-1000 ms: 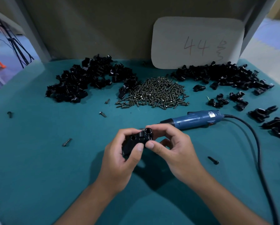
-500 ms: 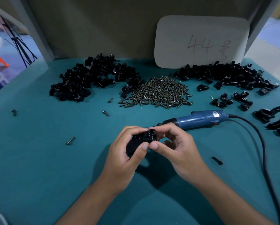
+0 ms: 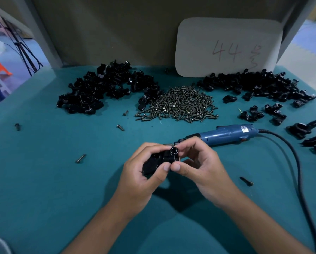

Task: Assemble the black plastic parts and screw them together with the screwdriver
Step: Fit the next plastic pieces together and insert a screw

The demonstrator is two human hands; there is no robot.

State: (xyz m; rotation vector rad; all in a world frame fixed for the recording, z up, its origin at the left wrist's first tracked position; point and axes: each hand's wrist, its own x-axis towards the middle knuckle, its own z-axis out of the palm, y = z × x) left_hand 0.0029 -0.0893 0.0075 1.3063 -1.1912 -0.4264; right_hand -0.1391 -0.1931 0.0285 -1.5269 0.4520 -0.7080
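Above the green table (image 3: 43,180), the left hand (image 3: 142,178) and right hand (image 3: 199,167) pinched black plastic parts (image 3: 161,159) together; slight misalignment risked them slipping apart before the screwdriver (image 3: 225,134), lying just behind, was used.

I am looking at a small assembly workstation in a workshop or factory. The table (image 3: 43,180) is covered in teal felt and boxed in by plain partition walls. Bulk stock lies in heaps on it: two piles of black plastic parts (image 3: 106,90) (image 3: 259,85), a mound of screws (image 3: 181,104), and a corded blue electric screwdriver (image 3: 226,134). A card marked "44" (image 3: 226,46) leans on the back wall.
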